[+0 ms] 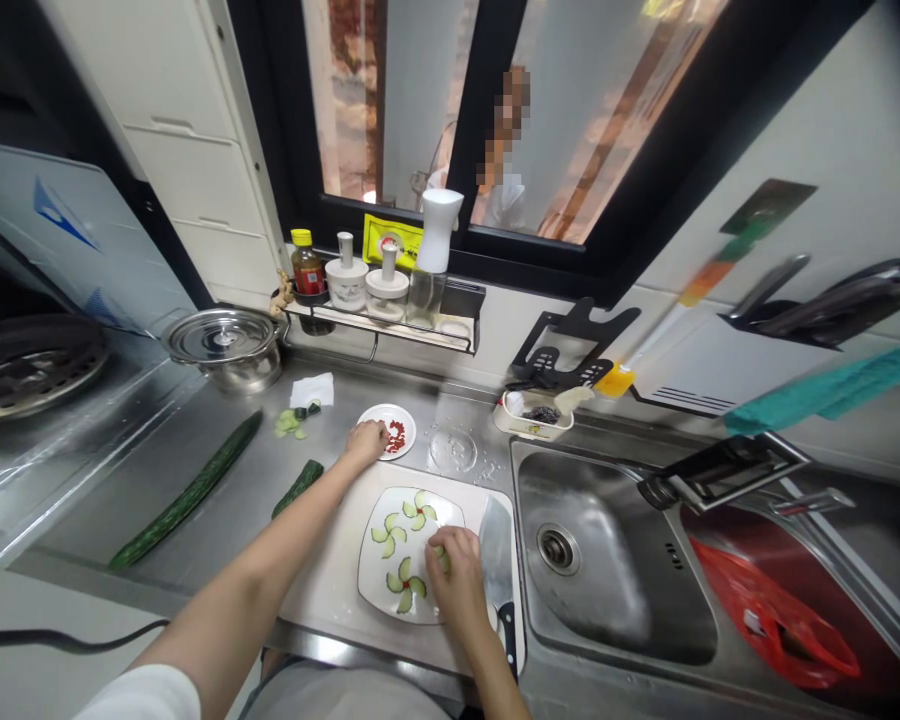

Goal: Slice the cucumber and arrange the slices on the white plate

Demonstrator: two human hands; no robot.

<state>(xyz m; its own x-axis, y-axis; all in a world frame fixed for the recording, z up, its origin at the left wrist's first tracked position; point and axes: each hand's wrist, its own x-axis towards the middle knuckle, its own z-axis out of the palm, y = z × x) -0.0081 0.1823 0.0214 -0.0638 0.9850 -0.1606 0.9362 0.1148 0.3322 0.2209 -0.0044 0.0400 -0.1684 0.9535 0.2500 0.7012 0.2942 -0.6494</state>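
Observation:
My left hand (366, 442) reaches over the edge of a small white plate (407, 417) with chopped red pieces (396, 437). Its fingers are pinched together there; what lies between them is hidden. My right hand (456, 575) is over the right side of a squarish white plate (375, 588), fingers bent and closed round a pale green cucumber slice (442, 560). Cucumber slices on that plate form pinwheels, one (405, 585) near the front and others behind, with red bits at their centres. Under the plate lies a white cutting board (315, 590).
A knife (497, 550) lies along the board's right side, beside the steel sink (592, 635). Left of the board are a long cucumber (195, 490), a shorter cucumber piece (298, 487) and cucumber scraps (289, 424). A lidded pot (229, 350) and a spice rack (379, 328) stand behind.

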